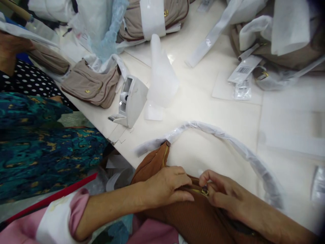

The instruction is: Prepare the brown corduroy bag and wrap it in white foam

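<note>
A brown bag lies at the near edge of the white table, its strap wrapped in clear plastic and curving across the tabletop. My left hand pinches the bag's top edge beside the gold zipper, thumb on the near side. Just to the right, my right hand has thumb and index finger closed at the zipper's gold slider. The pull itself is mostly hidden by those fingers.
A grey tape dispenser and a taupe bag stand at the left table edge, near a person in patterned teal clothing. Farther back are another taupe bag and white wrapping. Barcode tags and a wrapped bag lie right.
</note>
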Motion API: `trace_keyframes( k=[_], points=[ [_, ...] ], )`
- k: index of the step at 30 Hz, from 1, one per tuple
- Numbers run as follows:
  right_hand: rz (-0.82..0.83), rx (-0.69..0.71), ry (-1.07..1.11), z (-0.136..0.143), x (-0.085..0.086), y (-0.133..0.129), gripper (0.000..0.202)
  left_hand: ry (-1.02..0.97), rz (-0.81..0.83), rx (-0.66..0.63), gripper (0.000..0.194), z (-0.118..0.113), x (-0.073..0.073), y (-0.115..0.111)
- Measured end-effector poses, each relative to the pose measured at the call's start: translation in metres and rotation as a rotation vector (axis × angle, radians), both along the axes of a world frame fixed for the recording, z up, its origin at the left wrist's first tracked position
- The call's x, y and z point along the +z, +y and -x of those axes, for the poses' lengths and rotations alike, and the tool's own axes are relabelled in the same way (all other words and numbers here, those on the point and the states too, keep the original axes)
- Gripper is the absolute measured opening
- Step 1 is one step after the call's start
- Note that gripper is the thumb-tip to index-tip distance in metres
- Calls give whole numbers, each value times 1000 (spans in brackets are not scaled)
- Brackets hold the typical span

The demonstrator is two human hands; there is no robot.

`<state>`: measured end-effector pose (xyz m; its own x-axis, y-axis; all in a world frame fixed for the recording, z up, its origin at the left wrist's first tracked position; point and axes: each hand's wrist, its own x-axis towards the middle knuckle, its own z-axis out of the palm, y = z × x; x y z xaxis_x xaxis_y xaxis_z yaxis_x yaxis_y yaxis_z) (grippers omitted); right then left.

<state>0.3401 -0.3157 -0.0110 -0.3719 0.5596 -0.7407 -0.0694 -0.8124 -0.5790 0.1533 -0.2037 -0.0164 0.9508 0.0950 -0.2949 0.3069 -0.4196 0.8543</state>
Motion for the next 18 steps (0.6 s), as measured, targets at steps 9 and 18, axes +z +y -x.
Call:
trace_keyframes(
  k=[9,18],
  points=[
    [36,20,66,-29,12,-4,20,-135,-334,-243,21,-10,13,17],
    [6,109,-64,-69,7,-47,46,-272,-297,-277,23,-8,14,20]
  ],
)
